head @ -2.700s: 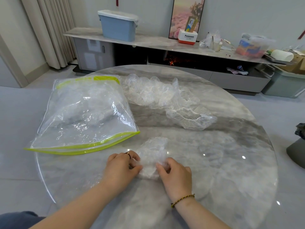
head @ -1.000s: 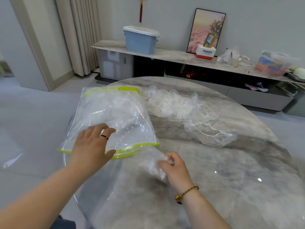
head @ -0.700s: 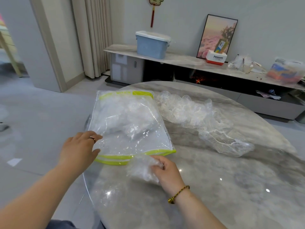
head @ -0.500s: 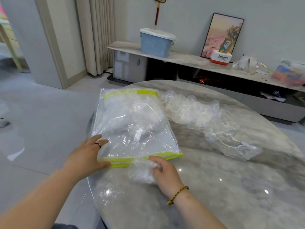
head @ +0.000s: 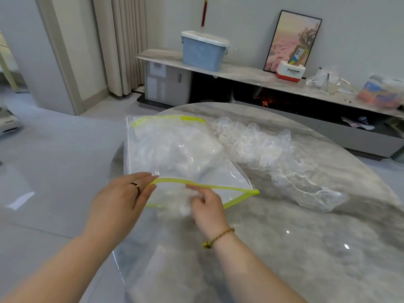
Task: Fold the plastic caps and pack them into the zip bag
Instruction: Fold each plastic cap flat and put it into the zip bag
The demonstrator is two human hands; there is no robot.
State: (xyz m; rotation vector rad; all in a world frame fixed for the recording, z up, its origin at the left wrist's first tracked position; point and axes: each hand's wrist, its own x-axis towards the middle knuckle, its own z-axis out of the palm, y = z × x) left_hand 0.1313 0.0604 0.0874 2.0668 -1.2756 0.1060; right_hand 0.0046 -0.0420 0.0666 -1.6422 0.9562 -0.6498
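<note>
Home living room. Round marble-look table (head: pixel 284 248) lies under the hands. Far beyond the right hand (head: pixel 207 206), a low grey media console (head: pixel 240 73) runs along the wall. It carries a leaning framed picture (head: pixel 293 38), a blue lidded bin (head: pixel 203 53) and household clutter. A red tasselled ornament (head: pixel 204 14) hangs above. Beyond the left hand (head: pixel 122 200) are a floor-length beige curtain (head: pixel 122 40) and a pale tiled floor (head: pixel 54 149).

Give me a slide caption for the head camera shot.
Left hand holds the zip bag open; right hand feeds a folded cap in, loose caps beside.
</note>
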